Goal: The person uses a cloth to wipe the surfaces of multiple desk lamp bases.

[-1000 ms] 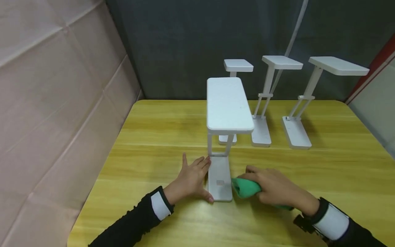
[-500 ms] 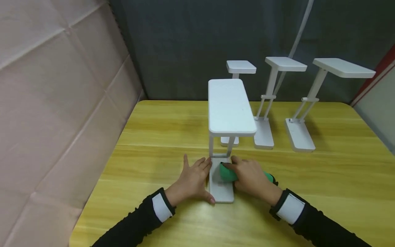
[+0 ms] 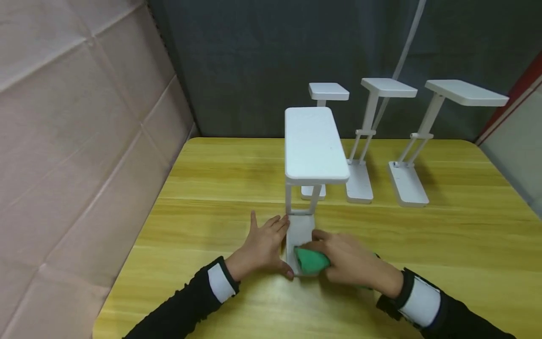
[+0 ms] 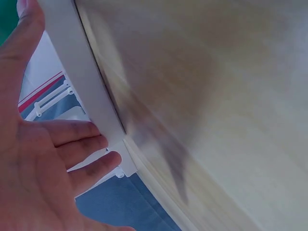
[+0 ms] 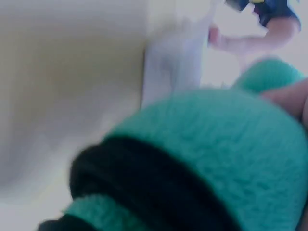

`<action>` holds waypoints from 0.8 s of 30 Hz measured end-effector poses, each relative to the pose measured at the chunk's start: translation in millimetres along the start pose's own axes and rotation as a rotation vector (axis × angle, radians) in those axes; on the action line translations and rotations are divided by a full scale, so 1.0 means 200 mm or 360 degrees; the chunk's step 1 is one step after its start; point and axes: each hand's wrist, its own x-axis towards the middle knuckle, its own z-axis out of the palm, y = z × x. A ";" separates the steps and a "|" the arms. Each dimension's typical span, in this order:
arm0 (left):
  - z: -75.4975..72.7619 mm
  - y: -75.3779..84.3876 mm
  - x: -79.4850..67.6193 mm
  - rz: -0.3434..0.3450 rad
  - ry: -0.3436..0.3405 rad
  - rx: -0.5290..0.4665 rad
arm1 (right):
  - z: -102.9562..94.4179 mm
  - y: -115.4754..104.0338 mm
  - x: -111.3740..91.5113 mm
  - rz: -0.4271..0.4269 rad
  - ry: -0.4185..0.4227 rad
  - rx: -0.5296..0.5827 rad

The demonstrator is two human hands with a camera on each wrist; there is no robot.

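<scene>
In the head view a white folding desk lamp point(image 3: 315, 143) stands upright near the middle of the table, its flat panel above a narrow base point(image 3: 299, 230). My left hand point(image 3: 263, 247) touches the left side of that base, fingers straight and spread; the left wrist view shows the fingertips against the base edge point(image 4: 91, 77). My right hand point(image 3: 351, 259) grips a bunched green cloth point(image 3: 312, 261), pressed on the front part of the base. Up close in the right wrist view, the fluffy cloth point(image 5: 216, 149) has a dark trim and hides most of the fingers.
Three more white lamps stand behind: a back lamp point(image 3: 329, 91) partly hidden by the near one, a middle lamp point(image 3: 359, 181) and a right lamp point(image 3: 408, 183). The wooden table point(image 3: 203, 188) meets a dark curtain point(image 3: 254, 70) behind and a pale cloth wall point(image 3: 84, 165) at left.
My right hand has brought the green cloth from beside the base onto it, then drawn it along the base towards the near end. The left hand and lamp have stayed in place.
</scene>
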 end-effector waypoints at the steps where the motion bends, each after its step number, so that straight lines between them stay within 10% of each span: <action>1: 0.00 -0.01 0.00 -0.0001 0.0011 -0.0021 | 0.00 0.01 0.05 0.0027 0.0060 -0.0092; 7: 0.01 -0.02 -0.01 -0.0003 0.0030 -0.0079 | 0.08 0.04 0.29 0.0217 0.0098 -0.0755; 12: 0.01 0.00 -0.01 -0.0010 0.0016 -0.0068 | 0.11 0.02 0.28 0.0190 -0.0036 -0.0893; 24: 0.02 0.00 -0.01 -0.0033 -0.0015 0.0108 | 0.06 -0.08 -0.01 -0.0178 -0.0206 -0.0121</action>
